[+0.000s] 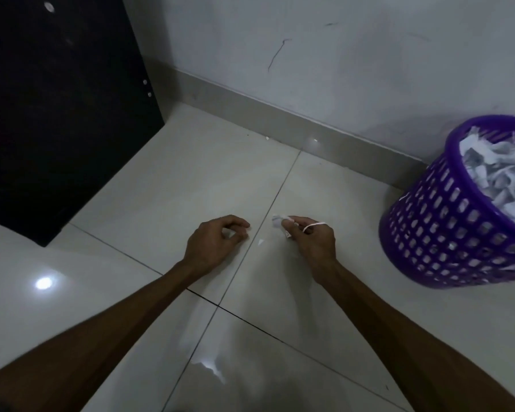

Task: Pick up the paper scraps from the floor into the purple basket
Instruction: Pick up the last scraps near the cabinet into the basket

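Right hand (311, 237) pinches crumpled white paper scraps (277, 222), thin strip looped over fingers. Left hand (217, 239) curled low over floor tile (191, 179); contents not discernible. Small scrap (260, 241) lies between hands. Purple basket (446, 221) at right, full of white paper.
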